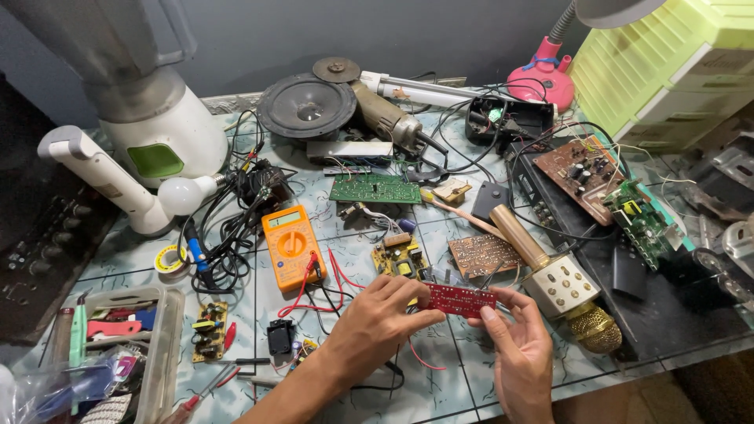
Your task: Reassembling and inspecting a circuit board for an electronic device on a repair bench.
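A small red circuit board [461,299] is held just above the counter [440,385], near its front edge, between two bare hands. The left hand [375,323] is closed on the board's left end, fingers curled over the top; the right hand [518,345] pinches the right end between thumb and fingertips. The board is level, lifted clear of the surface, with thin red wires [330,290] trailing near it. No tool is in either hand, so the work looks to be at the stage of holding and looking over the board; nothing on it appears altered yet, though its small parts are too fine to judge

Just behind the board lie a yellow circuit board [399,257] and a brown circuit board [484,254]. To the right rests one gold microphone [559,284], touching a black tray. To the left sits one orange multimeter [292,245] with red and black leads. Farther back is one green circuit board [375,188], then one round black speaker [307,105] and one angle grinder [377,106]. At far left stand one white blender [149,102] and a clear box of hand tools [118,353]. Counting the held one, at least seven bare circuit boards are in view
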